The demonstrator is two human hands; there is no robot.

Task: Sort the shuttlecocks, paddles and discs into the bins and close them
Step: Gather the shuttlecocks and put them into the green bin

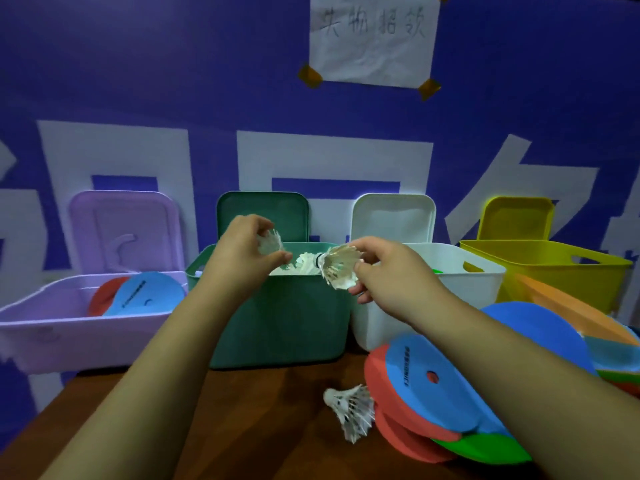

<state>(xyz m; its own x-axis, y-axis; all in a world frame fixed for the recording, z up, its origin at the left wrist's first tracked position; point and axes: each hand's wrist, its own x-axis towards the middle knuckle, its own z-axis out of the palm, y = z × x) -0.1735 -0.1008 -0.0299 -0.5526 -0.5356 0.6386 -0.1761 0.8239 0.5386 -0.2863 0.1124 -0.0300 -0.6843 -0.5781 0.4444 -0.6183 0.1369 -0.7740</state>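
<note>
A white feather shuttlecock (270, 242), pinched in the left hand's (242, 252) fingers, and a second feather shuttlecock (340, 266), gripped by the right hand (384, 268), hang over the open green plastic bin (284, 323) (more shuttlecocks (306, 265) lie inside). A third shuttlecock (351, 408) lies on the brown wooden bench (242, 427), just beside a stack of red, blue and green foam discs (433, 382). The lilac plastic bin (52, 323) at left holds two discs (138, 296).
</note>
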